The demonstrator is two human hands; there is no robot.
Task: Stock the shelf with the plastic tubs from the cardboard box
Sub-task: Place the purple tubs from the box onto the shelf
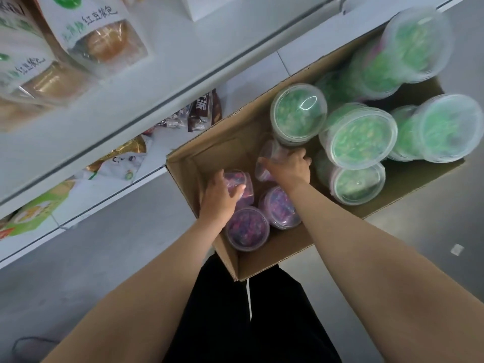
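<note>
Down inside the cardboard box, both hands are on clear plastic tubs with purple contents. The left hand curls its fingers over the side of one purple tub, gripping it. The right hand wraps round another clear tub, which lies tilted with its rim toward the left hand; its contents are hard to make out. Just below the two hands, nearer the person, sit two more round, lidded purple tubs, side by side and touching. Beyond and to the right of the right hand, taller stacks of green-filled tubs with glossy translucent lids lean at different angles, filling that end of the box. The box is plain brown corrugated board with its flaps open, resting on a grey floor. Left of the left hand runs a white shelf carrying bagged bread and other wrapped snacks.
</note>
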